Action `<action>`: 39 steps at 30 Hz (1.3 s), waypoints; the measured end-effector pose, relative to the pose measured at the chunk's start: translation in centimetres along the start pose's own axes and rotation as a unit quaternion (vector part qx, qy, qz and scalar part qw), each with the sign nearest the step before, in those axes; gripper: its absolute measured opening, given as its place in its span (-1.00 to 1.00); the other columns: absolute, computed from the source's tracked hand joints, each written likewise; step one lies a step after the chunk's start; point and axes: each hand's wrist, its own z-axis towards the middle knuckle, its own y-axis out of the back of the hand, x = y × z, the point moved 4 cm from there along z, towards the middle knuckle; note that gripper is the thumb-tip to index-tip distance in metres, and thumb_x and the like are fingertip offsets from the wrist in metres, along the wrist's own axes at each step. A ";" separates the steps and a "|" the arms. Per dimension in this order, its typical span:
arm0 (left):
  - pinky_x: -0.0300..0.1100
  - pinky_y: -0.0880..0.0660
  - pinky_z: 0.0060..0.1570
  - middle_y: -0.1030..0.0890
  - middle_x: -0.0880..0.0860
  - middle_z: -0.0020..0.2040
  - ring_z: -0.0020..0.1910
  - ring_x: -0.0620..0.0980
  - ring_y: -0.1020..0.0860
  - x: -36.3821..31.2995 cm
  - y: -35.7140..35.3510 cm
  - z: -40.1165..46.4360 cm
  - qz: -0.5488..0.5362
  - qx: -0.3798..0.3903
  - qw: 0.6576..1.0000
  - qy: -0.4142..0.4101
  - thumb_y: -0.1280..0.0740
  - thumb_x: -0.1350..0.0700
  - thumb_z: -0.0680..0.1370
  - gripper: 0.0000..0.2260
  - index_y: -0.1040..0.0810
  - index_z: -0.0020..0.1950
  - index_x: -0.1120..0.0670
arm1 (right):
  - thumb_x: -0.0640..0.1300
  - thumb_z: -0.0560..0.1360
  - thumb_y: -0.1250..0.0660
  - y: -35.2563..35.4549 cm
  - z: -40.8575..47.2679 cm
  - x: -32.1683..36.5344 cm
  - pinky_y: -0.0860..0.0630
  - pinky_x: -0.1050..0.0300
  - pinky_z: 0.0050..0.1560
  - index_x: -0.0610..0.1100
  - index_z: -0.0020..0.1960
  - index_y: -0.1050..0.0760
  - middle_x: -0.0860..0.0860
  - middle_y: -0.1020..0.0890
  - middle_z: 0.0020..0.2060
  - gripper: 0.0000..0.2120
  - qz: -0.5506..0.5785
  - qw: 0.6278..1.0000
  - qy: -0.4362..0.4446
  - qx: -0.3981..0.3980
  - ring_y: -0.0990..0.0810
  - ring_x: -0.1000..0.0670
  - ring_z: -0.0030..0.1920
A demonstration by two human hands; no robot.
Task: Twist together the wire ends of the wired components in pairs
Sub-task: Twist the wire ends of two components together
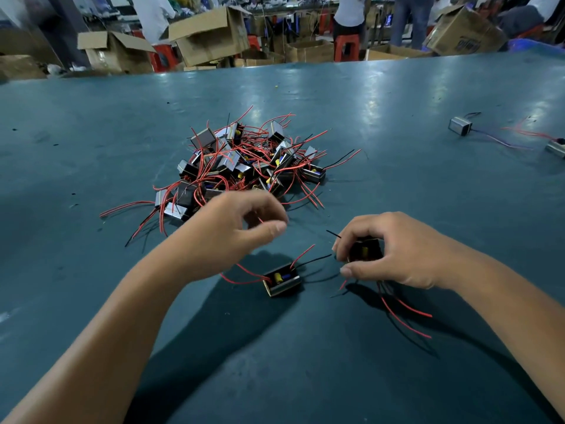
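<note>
A pile of small wired components [241, 162] with red and black leads lies on the green table [397, 117], just beyond my hands. One loose component [282, 283] rests on the table between my hands, its red and black wires spread out. My left hand [226, 237] hovers blurred above and to its left with the fingers curled. A bit of red wire shows between thumb and fingers, and whether it is pinched is unclear. My right hand [388, 252] grips another component [365, 250]. Its red wires [406, 310] trail toward me beneath the hand.
Two components [460, 126] with joined wires lie at the table's far right. Beyond the far edge stand open cardboard boxes [211, 35], red stools [347, 45] and several people.
</note>
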 end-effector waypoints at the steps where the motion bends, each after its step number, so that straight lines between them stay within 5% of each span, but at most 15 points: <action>1: -0.35 -0.40 -0.25 -0.61 -0.19 -0.20 -0.27 -0.17 -0.52 0.2 -0.4 -0.1 0.044 0.038 0.998 0.005 -0.43 0.04 0.56 -0.98 -0.64 -0.07 -0.05 | -0.02 0.39 -0.55 0.0 0.0 0.0 -0.52 0.16 0.01 0.12 -0.12 -0.62 0.18 -0.67 -0.09 -0.87 -0.010 1.000 0.000 -0.003 -0.63 0.15 -0.07; 8: -0.24 -0.43 -0.16 -0.57 -0.17 -0.21 -0.19 -0.12 -0.49 -0.3 -3.5 0.0 0.093 0.116 0.989 0.012 -0.42 0.07 0.57 -0.97 -0.66 -0.04 -0.03 | 0.27 0.42 -0.38 -0.7 0.1 0.6 -0.48 0.19 -0.21 0.11 -0.22 -0.61 0.18 -0.66 -0.27 -0.76 -0.034 0.995 -0.018 -0.092 -0.61 0.16 -0.24; 16: -0.15 -0.47 -0.09 -0.58 -0.16 -0.18 -0.17 -0.08 -0.54 -0.8 -3.5 -0.1 0.074 0.110 0.991 0.014 -0.39 0.18 0.55 -0.91 -0.57 -0.06 -0.02 | 0.16 0.40 -0.47 -1.0 0.1 0.7 -0.41 0.32 -0.35 0.05 -0.25 -0.61 0.12 -0.64 -0.37 -0.80 0.002 0.995 -0.033 -0.091 -0.55 0.17 -0.38; 21: -0.20 -0.47 -0.12 -0.58 -0.10 -0.11 -0.14 -0.02 -0.54 -1.3 -3.2 -0.4 0.040 0.136 0.990 -0.011 -0.42 0.17 0.55 -0.92 -0.59 -0.04 -0.01 | 0.07 0.45 -0.47 -1.1 0.1 0.6 -0.49 0.08 -0.21 0.01 -0.24 -0.61 0.04 -0.64 -0.36 -0.83 0.031 0.994 -0.044 -0.096 -0.58 -0.03 -0.28; 25: -0.29 -0.39 -0.13 -0.57 -0.09 -0.01 -0.09 -0.05 -0.52 -1.8 -3.2 -0.7 0.005 0.173 0.985 -0.011 -0.42 0.09 0.57 -0.96 -0.66 -0.06 -0.04 | 0.05 0.47 -0.45 -1.4 0.0 0.7 -0.44 0.16 -0.29 -0.01 -0.25 -0.59 0.06 -0.63 -0.39 -0.81 0.025 0.992 -0.048 -0.112 -0.54 0.05 -0.35; 30: 0.10 -0.50 -0.06 -0.64 0.06 -0.12 -0.16 0.10 -0.56 -1.6 -4.1 -0.3 0.019 0.153 0.988 0.020 -0.42 0.04 0.56 -0.91 -0.68 -0.10 0.01 | 0.05 0.46 -0.47 -1.1 0.0 0.7 -0.42 0.32 -0.32 0.02 -0.20 -0.61 0.09 -0.65 -0.34 -0.87 0.043 0.995 -0.052 -0.069 -0.52 0.18 -0.37; 32: 0.11 -0.50 -0.12 -0.64 0.05 -0.23 -0.23 0.10 -0.56 -1.5 -4.3 -0.3 0.027 0.147 0.988 0.027 -0.45 0.03 0.53 -0.94 -0.67 -0.13 -0.02 | 0.03 0.44 -0.50 -0.9 0.0 0.6 -0.42 0.35 -0.29 0.04 -0.14 -0.62 0.11 -0.67 -0.31 -0.91 0.051 0.997 -0.045 -0.037 -0.54 0.20 -0.35; 36: 0.02 -0.50 -0.15 -0.62 -0.14 -0.24 -0.26 -0.01 -0.57 -1.5 -4.0 -0.4 0.031 0.129 0.991 0.024 -0.50 0.07 0.46 -0.91 -0.60 -0.16 -0.06 | 0.00 0.40 -0.54 -0.5 -0.2 0.5 -0.54 0.14 -0.17 0.09 -0.06 -0.61 0.11 -0.67 -0.24 -0.84 0.038 0.998 -0.041 -0.009 -0.60 0.10 -0.26; 39: 0.05 -0.50 -0.16 -0.60 -0.09 -0.22 -0.26 0.03 -0.55 -1.3 -4.0 -0.3 0.018 0.124 0.992 0.030 -0.50 0.10 0.44 -0.83 -0.52 -0.15 -0.06 | -0.05 0.41 -0.54 -0.4 -0.3 0.6 -0.57 0.02 -0.07 0.08 -0.04 -0.59 0.10 -0.66 -0.20 -0.82 0.044 0.999 -0.031 0.009 -0.62 0.02 -0.19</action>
